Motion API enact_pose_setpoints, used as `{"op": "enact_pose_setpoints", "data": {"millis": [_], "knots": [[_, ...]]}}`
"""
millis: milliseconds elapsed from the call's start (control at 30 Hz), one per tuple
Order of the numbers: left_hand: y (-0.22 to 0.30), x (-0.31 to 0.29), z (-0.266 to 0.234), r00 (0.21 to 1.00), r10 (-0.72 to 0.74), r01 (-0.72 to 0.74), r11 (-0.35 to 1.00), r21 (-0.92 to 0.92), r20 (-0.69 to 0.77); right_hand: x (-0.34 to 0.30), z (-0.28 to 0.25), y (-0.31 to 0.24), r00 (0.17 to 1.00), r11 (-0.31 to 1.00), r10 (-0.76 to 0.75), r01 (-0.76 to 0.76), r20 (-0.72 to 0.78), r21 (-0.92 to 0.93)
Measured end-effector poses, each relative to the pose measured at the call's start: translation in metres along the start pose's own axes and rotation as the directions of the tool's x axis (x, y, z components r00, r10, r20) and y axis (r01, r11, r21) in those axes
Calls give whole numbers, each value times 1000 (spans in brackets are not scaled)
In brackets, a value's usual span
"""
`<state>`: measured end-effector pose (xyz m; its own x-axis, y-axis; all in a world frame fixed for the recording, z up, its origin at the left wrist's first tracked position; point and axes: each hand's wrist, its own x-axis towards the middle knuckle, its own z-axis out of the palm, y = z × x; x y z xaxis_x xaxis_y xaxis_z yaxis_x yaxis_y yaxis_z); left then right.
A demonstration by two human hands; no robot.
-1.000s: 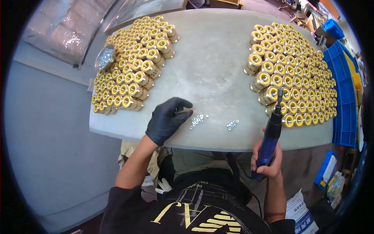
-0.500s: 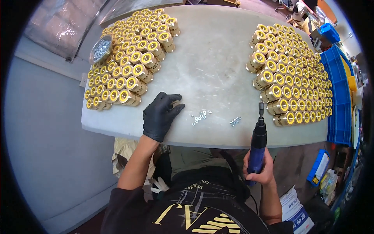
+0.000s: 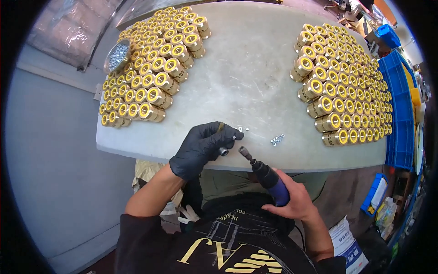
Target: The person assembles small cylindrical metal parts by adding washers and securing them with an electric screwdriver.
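Gloved left grip [image 3: 198, 148] curled around a small metal fitting [image 3: 223, 151], left of the nut cluster [image 3: 277, 139] on the bench [image 3: 228, 82]; bare right grip [image 3: 296, 198] wrapped about the driver [image 3: 276, 189], below that cluster, its socket tip [image 3: 245, 153] down-left of the same cluster, just beside the black glove [image 3: 189, 157] and apart from the fitting! Here's the danger, I'd say: come in at a slant and the socket tip could skate off the fitting's end. Spin it this close and it might snag the glove, there's so little gap between them. A loose pinch could let the fitting twist. And the loose nuts [image 3: 241, 129] up-left of the cluster? A stray sweep could scatter them, though the glove may hide how many lie there.
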<state>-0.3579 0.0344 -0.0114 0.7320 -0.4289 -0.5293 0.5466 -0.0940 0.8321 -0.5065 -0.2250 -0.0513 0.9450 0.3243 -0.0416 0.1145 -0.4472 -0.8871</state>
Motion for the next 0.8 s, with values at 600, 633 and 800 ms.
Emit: {"op": "enact_pose_setpoints", "data": {"millis": [600, 633, 800], "knots": [[-1, 0, -4, 987, -98, 98, 995, 11, 124, 4, 0, 3, 998, 996, -49, 47, -25, -76], [-3, 0, -9, 992, -62, 63, 998, -9, 106, 3, 1, 3, 998, 996, -50, 49, -24, -75], [-5, 1, -27, 956, 292, -229, 811, 538, -33, -2, -1, 2, 999, 999, 44, -44, 0, 11]]}}
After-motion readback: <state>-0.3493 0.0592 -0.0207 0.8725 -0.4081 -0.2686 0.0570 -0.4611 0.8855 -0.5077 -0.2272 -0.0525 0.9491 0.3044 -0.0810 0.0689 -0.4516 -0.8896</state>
